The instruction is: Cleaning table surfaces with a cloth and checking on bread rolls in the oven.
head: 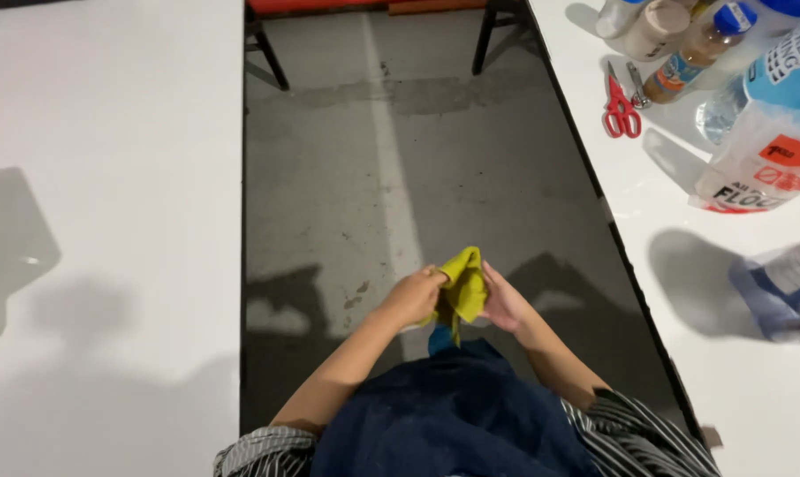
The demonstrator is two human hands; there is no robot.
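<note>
A crumpled yellow-green cloth sits bunched between the person's two hands, held in the air above the grey concrete floor, in the gap between two white tables. The left hand is clenched around the near side of the cloth, knuckles up, with its fingers curled into the fabric. The right hand grasps the cloth from the other side, its palm turned toward the fabric and its fingers pressed flat against it. A corner of the cloth sticks up above both hands, and a loose end hangs down below them toward a dark blue apron worn just beneath. Striped sleeves show at both elbows, further below the cloth.

A pale painted line runs along the floor directly beyond the cloth. To the left of the cloth stretches a white table carrying only shadows. To the right of the cloth, well apart from it, a second white table bears a pair of red-handled scissors, a large blue-and-white bag lying beside them, and a cluster of bottles at the far corner. Black table legs stand on the floor far beyond the cloth.
</note>
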